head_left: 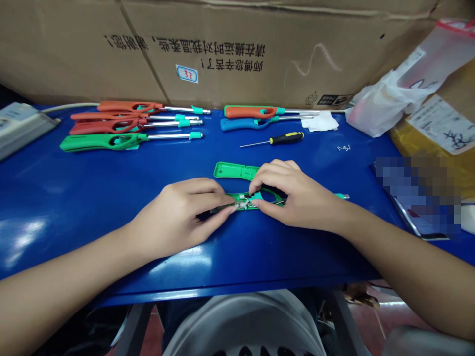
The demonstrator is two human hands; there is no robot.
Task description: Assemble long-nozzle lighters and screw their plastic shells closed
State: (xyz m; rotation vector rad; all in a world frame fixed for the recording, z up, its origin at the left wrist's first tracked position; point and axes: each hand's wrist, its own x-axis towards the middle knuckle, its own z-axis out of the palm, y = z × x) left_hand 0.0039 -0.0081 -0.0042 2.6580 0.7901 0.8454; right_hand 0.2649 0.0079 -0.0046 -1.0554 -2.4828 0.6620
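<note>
An opened green stick lighter [245,200] lies on the blue table [92,198] in front of me, its metal tip poking out past my right wrist. My left hand [181,215] pinches its left end, fingers closed on it. My right hand [289,195] covers the handle part, thumb and forefinger pinched on the small white and metal parts inside. A loose green cover half [233,170] lies just behind the hands.
Several orange and green lighters [122,123] lie at the back left; an orange and a blue one [256,117] at the back centre. A yellow-black screwdriver [285,139], white cloth [322,121], plastic bags [393,99], cardboard boxes [222,44] and a grey device [18,126] surround them.
</note>
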